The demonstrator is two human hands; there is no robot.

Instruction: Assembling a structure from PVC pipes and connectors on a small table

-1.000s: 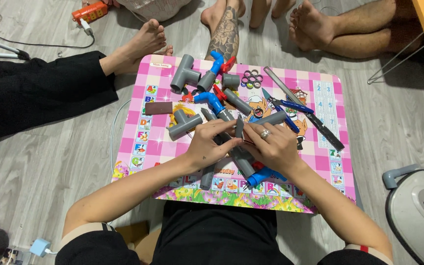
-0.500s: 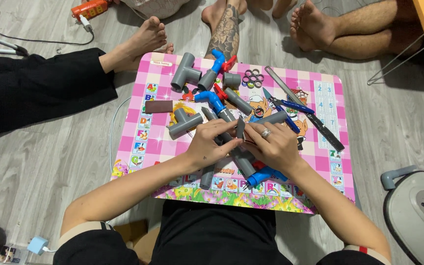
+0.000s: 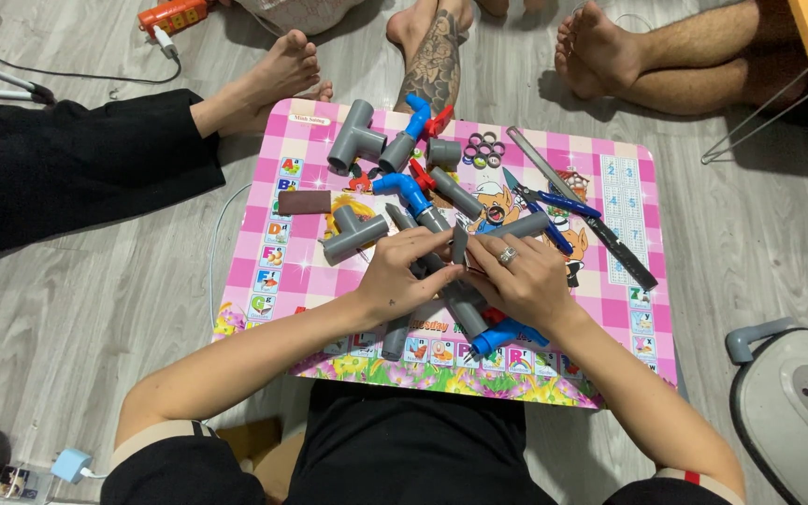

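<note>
Both hands meet at the middle of the pink checkered desk [image 3: 273, 252]. The left hand [image 3: 402, 276] and the right hand [image 3: 526, 281] have their fingers [image 3: 441, 245] curled and pressed onto a small upright grey pipe piece [image 3: 459, 245], pinching it between the two hands. More grey pipe [image 3: 465, 313] runs beneath the palms. Beyond the fingers lie a grey tee fitting [image 3: 355, 138] and a flat brown rectangular block [image 3: 304, 202] to the left.
</note>
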